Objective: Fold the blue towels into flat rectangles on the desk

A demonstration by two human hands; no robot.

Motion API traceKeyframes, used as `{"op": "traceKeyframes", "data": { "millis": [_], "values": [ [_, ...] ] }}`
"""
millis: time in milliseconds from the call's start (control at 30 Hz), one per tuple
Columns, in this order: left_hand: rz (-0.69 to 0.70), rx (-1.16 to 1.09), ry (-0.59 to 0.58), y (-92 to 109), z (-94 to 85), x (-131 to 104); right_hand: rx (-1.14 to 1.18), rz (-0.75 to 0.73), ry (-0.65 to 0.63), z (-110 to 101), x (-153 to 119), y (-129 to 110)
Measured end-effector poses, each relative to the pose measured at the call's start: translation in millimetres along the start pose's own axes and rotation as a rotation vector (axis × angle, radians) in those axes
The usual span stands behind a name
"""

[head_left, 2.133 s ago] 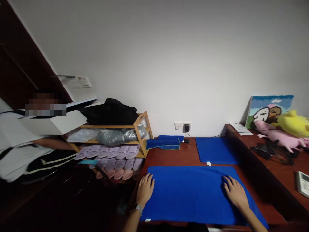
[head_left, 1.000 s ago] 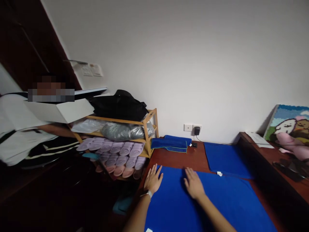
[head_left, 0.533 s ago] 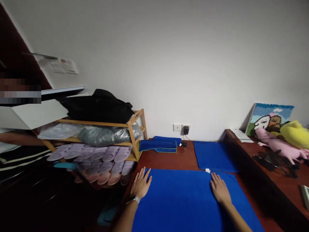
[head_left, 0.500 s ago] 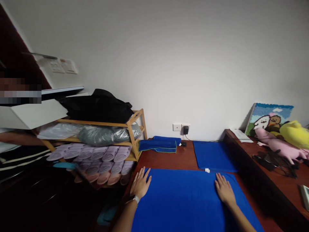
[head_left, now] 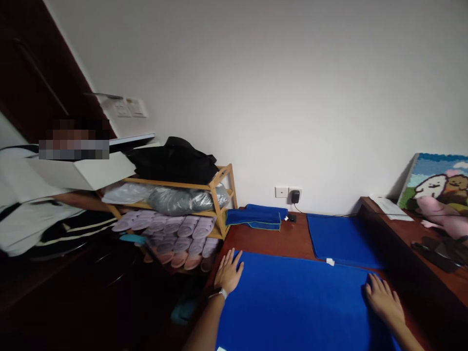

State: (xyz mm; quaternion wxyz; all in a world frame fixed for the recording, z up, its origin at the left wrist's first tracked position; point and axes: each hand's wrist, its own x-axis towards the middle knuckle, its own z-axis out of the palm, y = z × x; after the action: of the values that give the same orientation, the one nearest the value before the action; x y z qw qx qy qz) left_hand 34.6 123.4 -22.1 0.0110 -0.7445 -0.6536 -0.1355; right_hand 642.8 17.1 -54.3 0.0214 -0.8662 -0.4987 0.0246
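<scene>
A large blue cloth [head_left: 300, 302] lies spread over the reddish-brown table [head_left: 270, 241]. My left hand [head_left: 229, 273] rests flat on its far left corner, fingers apart, a watch on the wrist. At the far right corner my right hand [head_left: 384, 297] lies on the cloth with its fingers stretched out. Behind the big cloth, a smaller folded blue cloth [head_left: 340, 239] lies flat at the right. Crumpled blue cloths with a green edge [head_left: 256, 218] sit at the back left of the table.
A wooden rack [head_left: 219, 209] with slippers [head_left: 175, 226] and a black bag [head_left: 175, 161] stands at the left. Beyond it sits a person [head_left: 22, 209] by a white box [head_left: 104, 170]. A charger [head_left: 295, 196] is plugged into the wall. A raised ledge at right holds a pink plush [head_left: 442, 214].
My right hand has slid right along the cloth's far edge to the corner. My left hand stays at the left corner. The view has turned left, showing more of the person.
</scene>
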Motion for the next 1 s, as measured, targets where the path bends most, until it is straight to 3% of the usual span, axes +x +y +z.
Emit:
{"op": "traceKeyframes", "data": {
  "millis": [67,167,233,333,400,467,533,600,767,867,933,1000],
  "values": [
    [-0.008,-0.013,0.022,-1,2.5,-1,-0.02,-0.03,0.086,-13,-10,-30],
    [-0.017,-0.028,0.039,-2,5.9,-2,0.061,-0.295,0.168,-33,-42,-114],
    [-0.014,-0.029,0.037,-2,6.3,-3,0.152,-0.531,0.103,-44,-73,-186],
    [-0.012,-0.026,0.033,-3,5.0,-3,0.273,-0.754,-0.042,-55,-113,-281],
    [-0.011,-0.025,0.022,-4,4.5,-3,0.308,-0.799,-0.135,-57,-125,-317],
    [-0.011,-0.022,0.014,-5,5.2,-1,0.307,-0.779,-0.193,-54,-121,-326],
    [-0.01,-0.015,0.019,-6,6.7,1,0.285,-0.722,-0.197,-46,-107,-307],
    [-0.006,-0.004,0.025,-6,7.9,3,0.259,-0.638,-0.155,-36,-89,-265],
    [0.001,0.004,0.017,-6,9.6,7,0.162,-0.313,-0.013,-16,-40,-112],
    [0.002,0.0,0.017,-8,12.3,8,0.083,-0.119,-0.023,-9,-15,-32],
    [-0.004,0.002,0.025,-10,13.9,8,0.068,-0.067,-0.04,-2,-3,2],
    [-0.009,0.004,0.024,-11,13.7,7,0.071,-0.049,-0.035,9,4,20]
  ]
}}
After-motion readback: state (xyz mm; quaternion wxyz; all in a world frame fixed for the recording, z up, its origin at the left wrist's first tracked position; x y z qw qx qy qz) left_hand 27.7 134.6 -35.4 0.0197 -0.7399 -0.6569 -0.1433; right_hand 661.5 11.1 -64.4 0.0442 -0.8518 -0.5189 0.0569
